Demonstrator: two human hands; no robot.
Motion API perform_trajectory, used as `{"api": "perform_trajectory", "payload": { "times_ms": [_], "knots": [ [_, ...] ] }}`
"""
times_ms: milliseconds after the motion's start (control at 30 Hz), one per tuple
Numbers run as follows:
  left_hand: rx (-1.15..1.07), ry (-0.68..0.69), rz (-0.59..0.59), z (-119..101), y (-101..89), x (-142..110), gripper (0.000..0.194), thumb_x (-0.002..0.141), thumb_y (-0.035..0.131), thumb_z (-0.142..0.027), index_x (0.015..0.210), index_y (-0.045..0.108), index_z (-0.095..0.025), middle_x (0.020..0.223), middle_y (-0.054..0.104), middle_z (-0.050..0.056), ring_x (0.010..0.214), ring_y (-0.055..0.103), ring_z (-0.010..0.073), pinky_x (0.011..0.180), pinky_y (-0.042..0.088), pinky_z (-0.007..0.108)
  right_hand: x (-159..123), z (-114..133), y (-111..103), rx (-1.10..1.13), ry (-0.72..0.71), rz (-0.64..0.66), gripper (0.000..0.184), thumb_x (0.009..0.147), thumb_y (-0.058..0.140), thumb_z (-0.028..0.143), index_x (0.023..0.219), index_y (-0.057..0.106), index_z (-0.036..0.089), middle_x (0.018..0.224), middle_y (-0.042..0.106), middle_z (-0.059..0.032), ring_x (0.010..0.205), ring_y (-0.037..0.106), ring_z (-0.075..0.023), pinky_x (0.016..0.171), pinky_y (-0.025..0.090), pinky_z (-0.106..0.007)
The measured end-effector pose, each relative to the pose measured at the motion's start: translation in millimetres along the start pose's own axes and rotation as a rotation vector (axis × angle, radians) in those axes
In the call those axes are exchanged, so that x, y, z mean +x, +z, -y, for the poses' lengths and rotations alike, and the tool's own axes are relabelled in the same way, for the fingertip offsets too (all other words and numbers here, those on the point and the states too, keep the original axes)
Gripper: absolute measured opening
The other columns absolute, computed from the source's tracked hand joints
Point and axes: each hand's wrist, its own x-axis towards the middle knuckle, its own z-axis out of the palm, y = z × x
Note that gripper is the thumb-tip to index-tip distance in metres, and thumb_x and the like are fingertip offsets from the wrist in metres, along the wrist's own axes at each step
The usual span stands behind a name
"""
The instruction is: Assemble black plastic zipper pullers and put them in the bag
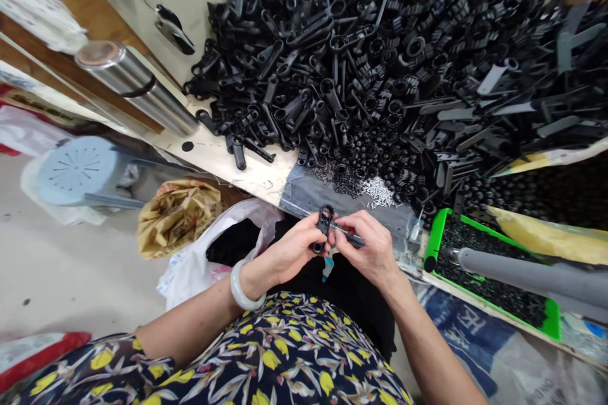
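Observation:
My left hand (300, 243) is closed on a black plastic part (325, 220) with a ring-shaped end, held upright at the table's front edge. My right hand (371, 245) pinches a slim dark piece (354, 240), whose near end is close to the black part's side. Whether the two pieces touch is hard to make out. Just beyond my hands lie a small heap of short silvery pins (379, 192) and a spread of small black round pieces (349, 182).
A large pile of black plastic parts (327, 44) covers the back of the table. At right stands a green-rimmed tray (439, 228) of black bits, with a grey cylinder (522, 272) across it. A steel flask (137, 85), blue stool (78, 168) and bags (178, 218) are at left.

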Motion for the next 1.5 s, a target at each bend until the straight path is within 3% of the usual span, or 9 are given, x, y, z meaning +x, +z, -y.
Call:
{"api": "perform_trajectory", "payload": {
  "times_ms": [433,600,1000,1500],
  "knots": [
    [0.179,0.097,-0.066,14.1,-1.4,5.0,0.029,0.077,0.080,-0.028,0.101,0.065,-0.017,0.086,0.061,0.001,0.076,0.052,0.0135,0.072,0.042,0.028,-2.4,-7.4,3.6,-0.208,-0.136,0.106,0.014,0.103,0.059,0.018,0.111,0.070,0.020,0.093,0.071,-0.0066,0.083,0.068,-0.0193,0.074,0.054,-0.031],
    [0.210,0.122,-0.047,22.0,-2.2,8.7,0.029,0.082,0.076,-0.028,0.105,0.063,-0.017,0.091,0.062,0.002,0.080,0.053,0.0140,0.073,0.043,0.028,-9.2,-7.4,6.1,-0.312,-0.190,0.101,0.017,0.105,0.058,0.018,0.115,0.071,0.018,0.091,0.074,-0.0060,0.078,0.069,-0.0171,0.070,0.053,-0.028],
    [0.293,0.117,-0.037,36.4,-5.3,13.0,0.030,0.088,0.064,-0.023,0.117,0.058,-0.017,0.092,0.061,0.002,0.077,0.058,0.0135,0.071,0.047,0.029,-16.7,-3.0,8.9,-0.377,-0.164,0.046,0.016,0.107,0.057,0.019,0.107,0.072,0.015,0.088,0.075,-0.0043,0.073,0.069,-0.0129,0.067,0.050,-0.025],
    [0.299,0.129,-0.057,40.0,-6.9,14.5,0.025,0.091,0.058,-0.021,0.116,0.056,-0.017,0.093,0.061,0.003,0.077,0.061,0.0136,0.072,0.051,0.029,-16.0,-5.8,12.7,-0.430,-0.141,0.040,0.015,0.107,0.058,0.019,0.108,0.072,0.015,0.087,0.073,-0.0039,0.073,0.067,-0.0136,0.070,0.048,-0.026]
  ]
}}
